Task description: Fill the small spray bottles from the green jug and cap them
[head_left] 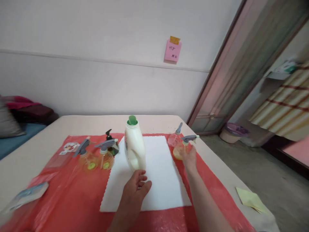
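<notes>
A white jug (pixel 135 145) with an open neck and a green spout stands upright on a white cloth (pixel 159 180). Just in front of its base is my left hand (pixel 136 187), holding nothing, its fingers loosely bent and thumb apart; whether a fingertip touches the jug I cannot tell. On the right, my right hand (pixel 190 157) is closed around a spray bottle (pixel 178 151) with a grey trigger head and yellowish body. Right behind it stands a pink spray bottle (pixel 173 139). To the left of the cloth are two yellowish spray bottles (pixel 88 161) and a dark pump bottle (pixel 113 146).
Red plastic sheeting (pixel 79 193) covers much of the pale table (pixel 72 122). A clear packet (pixel 31 195) lies at the left, and folded yellow paper (pixel 251 198) at the right edge. A pink note (pixel 172 51) hangs on the wall. A bin (pixel 233 132) stands on the floor.
</notes>
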Demonstrator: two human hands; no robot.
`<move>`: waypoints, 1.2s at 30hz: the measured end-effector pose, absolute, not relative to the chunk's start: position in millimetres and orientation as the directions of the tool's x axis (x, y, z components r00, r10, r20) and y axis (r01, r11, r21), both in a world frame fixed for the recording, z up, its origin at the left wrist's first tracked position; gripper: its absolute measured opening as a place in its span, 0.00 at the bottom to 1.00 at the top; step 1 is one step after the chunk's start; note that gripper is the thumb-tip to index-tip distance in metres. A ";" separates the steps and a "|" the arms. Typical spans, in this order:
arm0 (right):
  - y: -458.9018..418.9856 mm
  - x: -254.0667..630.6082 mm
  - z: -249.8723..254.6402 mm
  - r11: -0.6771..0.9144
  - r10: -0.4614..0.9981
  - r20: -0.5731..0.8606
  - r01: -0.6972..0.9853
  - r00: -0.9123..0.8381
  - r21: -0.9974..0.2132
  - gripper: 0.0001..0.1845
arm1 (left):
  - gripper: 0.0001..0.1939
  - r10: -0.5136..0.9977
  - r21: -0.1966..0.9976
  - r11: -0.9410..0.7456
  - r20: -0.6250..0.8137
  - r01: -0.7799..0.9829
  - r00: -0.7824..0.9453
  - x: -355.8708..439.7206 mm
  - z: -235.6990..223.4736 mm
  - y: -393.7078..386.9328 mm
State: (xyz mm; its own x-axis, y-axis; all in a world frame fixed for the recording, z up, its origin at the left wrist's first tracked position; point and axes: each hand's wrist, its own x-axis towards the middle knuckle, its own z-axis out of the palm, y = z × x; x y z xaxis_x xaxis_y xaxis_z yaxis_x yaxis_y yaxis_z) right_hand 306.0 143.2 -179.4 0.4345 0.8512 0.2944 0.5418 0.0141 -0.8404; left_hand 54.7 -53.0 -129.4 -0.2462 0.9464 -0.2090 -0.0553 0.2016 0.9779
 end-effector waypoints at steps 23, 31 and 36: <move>75.6 228.2 -102.5 0.390 0.728 0.456 0.237 0.513 -0.890 0.13 | 0.42 0.695 0.864 0.304 0.087 0.402 -0.714 -76.6 -147.8 -7.8; 25.4 180.2 -97.2 0.648 0.683 0.714 0.325 0.153 -0.689 0.07 | 0.25 0.670 0.846 0.302 0.140 0.440 -0.729 -69.4 -131.3 -16.9; -8.4 147.6 -95.5 0.763 0.636 0.762 0.249 -0.121 -0.597 0.11 | 0.30 0.657 0.865 0.256 0.173 0.432 -0.734 -37.9 -107.8 -31.5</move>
State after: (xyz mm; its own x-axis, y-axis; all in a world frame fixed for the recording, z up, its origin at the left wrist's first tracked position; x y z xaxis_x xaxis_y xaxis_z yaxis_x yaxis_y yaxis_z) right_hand 147.6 -8.4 -95.5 -0.1215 0.6359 0.7621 0.2489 0.7628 -0.5968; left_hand -37.9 -31.5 -107.8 -0.7339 0.6569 0.1727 0.4324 0.2559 0.8646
